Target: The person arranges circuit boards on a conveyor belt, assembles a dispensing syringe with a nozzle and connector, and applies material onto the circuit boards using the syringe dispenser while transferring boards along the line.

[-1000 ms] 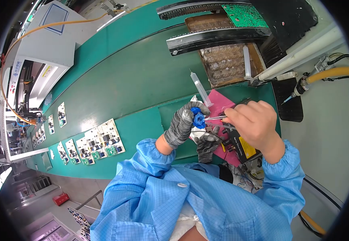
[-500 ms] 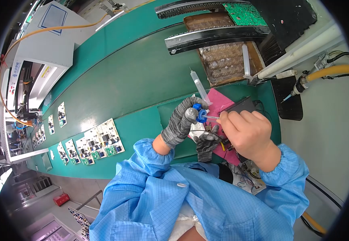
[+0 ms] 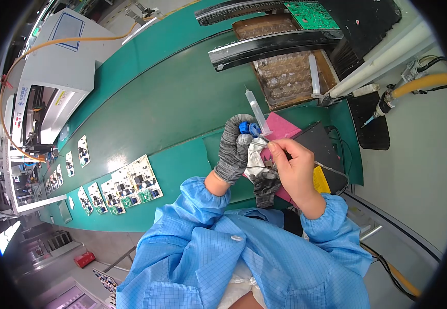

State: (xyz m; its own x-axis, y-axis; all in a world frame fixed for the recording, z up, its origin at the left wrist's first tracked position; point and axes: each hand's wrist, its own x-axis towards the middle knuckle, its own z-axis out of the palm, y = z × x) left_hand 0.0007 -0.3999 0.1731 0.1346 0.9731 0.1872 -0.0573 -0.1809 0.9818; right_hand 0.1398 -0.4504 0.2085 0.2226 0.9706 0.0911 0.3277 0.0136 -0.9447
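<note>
My left hand, in a grey knitted glove, is closed around a small blue part. My bare right hand pinches thin metal tweezers, whose tips reach the blue part. Just behind the part lies a clear syringe with its needle pointing away from me. A pink sheet and a crumpled white cloth are under and beside my hands. Below them a loose grey glove rests near the bench edge.
Several circuit boards stand in a row on the green bench. At the back right are black rails, a brown tray holding another syringe, and a green board. A black device sits right of my hands.
My right hand and forearm have swung left and inward, uncovering the black device. My left hand has turned more upright, and the blue part has shifted slightly up and left.
</note>
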